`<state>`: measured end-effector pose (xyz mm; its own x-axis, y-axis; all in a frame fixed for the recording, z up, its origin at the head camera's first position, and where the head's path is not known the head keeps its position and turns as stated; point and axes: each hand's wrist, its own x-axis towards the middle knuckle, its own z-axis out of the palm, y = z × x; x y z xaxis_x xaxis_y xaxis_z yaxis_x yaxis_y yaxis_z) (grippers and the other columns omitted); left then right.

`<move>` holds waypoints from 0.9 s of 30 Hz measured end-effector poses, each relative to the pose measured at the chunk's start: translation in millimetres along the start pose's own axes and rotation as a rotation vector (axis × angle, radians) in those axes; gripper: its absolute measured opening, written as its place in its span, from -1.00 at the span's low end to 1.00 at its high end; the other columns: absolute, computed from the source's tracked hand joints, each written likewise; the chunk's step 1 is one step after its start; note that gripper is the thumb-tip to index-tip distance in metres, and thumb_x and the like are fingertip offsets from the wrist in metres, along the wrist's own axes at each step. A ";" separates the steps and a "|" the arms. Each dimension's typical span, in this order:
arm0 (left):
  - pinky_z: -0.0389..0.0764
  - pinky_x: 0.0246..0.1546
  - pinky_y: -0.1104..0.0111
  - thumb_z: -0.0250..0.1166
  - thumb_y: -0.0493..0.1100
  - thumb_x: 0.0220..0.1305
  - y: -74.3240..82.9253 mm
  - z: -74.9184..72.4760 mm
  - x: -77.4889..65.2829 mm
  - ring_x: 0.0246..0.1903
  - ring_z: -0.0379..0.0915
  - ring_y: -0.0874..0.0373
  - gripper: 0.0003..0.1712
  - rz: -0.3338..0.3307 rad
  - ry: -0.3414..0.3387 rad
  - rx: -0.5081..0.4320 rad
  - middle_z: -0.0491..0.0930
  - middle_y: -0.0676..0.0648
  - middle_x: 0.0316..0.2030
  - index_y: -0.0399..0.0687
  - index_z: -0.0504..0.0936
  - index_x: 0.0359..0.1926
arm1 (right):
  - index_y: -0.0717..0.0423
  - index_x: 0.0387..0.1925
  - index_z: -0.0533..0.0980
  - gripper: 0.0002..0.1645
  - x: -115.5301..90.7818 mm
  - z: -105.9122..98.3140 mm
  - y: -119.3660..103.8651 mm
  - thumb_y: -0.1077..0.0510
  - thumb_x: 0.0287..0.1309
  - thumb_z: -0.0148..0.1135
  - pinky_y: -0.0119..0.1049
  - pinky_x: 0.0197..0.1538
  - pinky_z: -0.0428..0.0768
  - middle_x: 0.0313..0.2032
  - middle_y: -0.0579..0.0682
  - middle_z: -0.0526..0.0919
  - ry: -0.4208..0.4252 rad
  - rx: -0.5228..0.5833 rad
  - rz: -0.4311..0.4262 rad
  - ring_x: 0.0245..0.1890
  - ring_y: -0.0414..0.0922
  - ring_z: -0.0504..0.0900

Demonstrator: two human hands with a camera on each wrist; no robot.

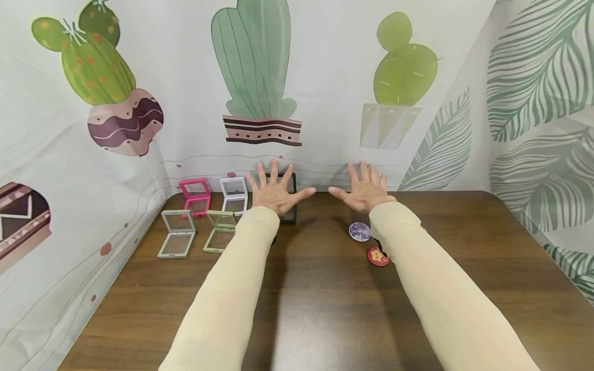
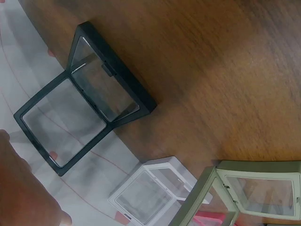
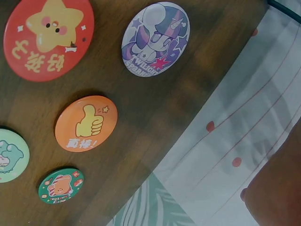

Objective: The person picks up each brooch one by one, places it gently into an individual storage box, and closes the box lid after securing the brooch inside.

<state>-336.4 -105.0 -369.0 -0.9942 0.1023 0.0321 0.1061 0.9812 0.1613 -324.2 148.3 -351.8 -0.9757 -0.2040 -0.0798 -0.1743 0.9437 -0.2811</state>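
Observation:
Both hands are held out over the far part of the table with fingers spread, and neither holds anything. My left hand (image 1: pixel 273 195) is above a black hinged frame (image 2: pixel 122 66), which it partly hides in the head view. Left of that hand stand opened hinged frames: white (image 1: pixel 234 196), pink (image 1: pixel 197 197), grey (image 1: pixel 180 233) and green (image 1: pixel 221 230). Below my right hand (image 1: pixel 364 191) lie round badges: a purple one (image 1: pixel 359 232) and a red one (image 1: pixel 378 256). Its wrist view adds an orange badge (image 3: pixel 86 123), a pale green one (image 3: pixel 11 155) and a dark green one (image 3: pixel 61 186).
The brown wooden table (image 1: pixel 320 299) meets a hanging white cloth (image 1: pixel 329 113) printed with cacti along its back edge. Leaf-patterned cloth (image 1: pixel 538 77) hangs at the right. In the head view the right sleeve (image 1: pixel 431 273) covers part of the badge area.

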 end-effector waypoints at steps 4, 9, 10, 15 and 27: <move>-0.59 0.44 -0.40 -0.20 0.83 0.20 -1.7 -1.5 0.1 0.59 -0.78 -0.32 0.25 0.001 -0.009 -0.009 -0.53 -0.12 0.68 0.41 -0.26 0.73 | 0.12 0.71 -0.31 0.21 -3.6 -1.1 -2.0 -0.56 0.48 -0.21 0.38 0.55 -0.37 0.65 0.37 -0.43 0.003 0.000 -0.005 0.63 0.36 -0.43; -0.60 0.45 -0.38 -0.18 0.85 0.16 -7.3 -3.7 0.9 0.59 -0.77 -0.32 0.29 -0.001 -0.004 -0.031 -0.52 -0.13 0.69 0.41 -0.27 0.72 | 0.15 0.71 -0.27 0.19 -5.8 -1.6 -0.5 -0.53 0.50 -0.19 0.38 0.56 -0.35 0.65 0.39 -0.37 0.020 0.005 -0.031 0.63 0.38 -0.37; -0.59 0.45 -0.37 -0.18 0.85 0.16 -8.5 -4.1 1.0 0.59 -0.77 -0.31 0.29 -0.003 -0.002 -0.034 -0.51 -0.12 0.69 0.41 -0.27 0.72 | 0.15 0.71 -0.26 0.18 -6.2 -2.0 -0.2 -0.53 0.51 -0.18 0.38 0.56 -0.36 0.65 0.40 -0.36 0.024 0.010 -0.036 0.62 0.39 -0.36; -0.60 0.45 -0.36 -0.17 0.86 0.14 -13.7 -4.9 1.4 0.59 -0.75 -0.31 0.31 -0.002 0.004 -0.034 -0.51 -0.12 0.69 0.40 -0.28 0.73 | 0.15 0.71 -0.25 0.18 -6.4 -3.2 -0.2 -0.52 0.51 -0.16 0.37 0.56 -0.34 0.65 0.41 -0.31 0.036 0.001 -0.043 0.63 0.38 -0.34; -0.42 0.48 -0.42 -0.05 0.84 0.13 -25.7 -4.9 1.0 0.60 -0.69 -0.35 0.36 -0.006 0.012 -0.116 -0.52 -0.17 0.68 0.38 -0.33 0.72 | 0.17 0.71 -0.22 0.20 -4.7 -0.4 5.8 -0.49 0.48 -0.04 0.35 0.57 -0.30 0.64 0.42 -0.27 0.032 0.013 -0.045 0.62 0.39 -0.29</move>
<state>-340.0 -131.0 -368.3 -0.9947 0.0937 0.0421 0.1017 0.9563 0.2742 -320.8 154.9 -352.6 -0.9706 -0.2381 -0.0365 -0.2170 0.9301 -0.2962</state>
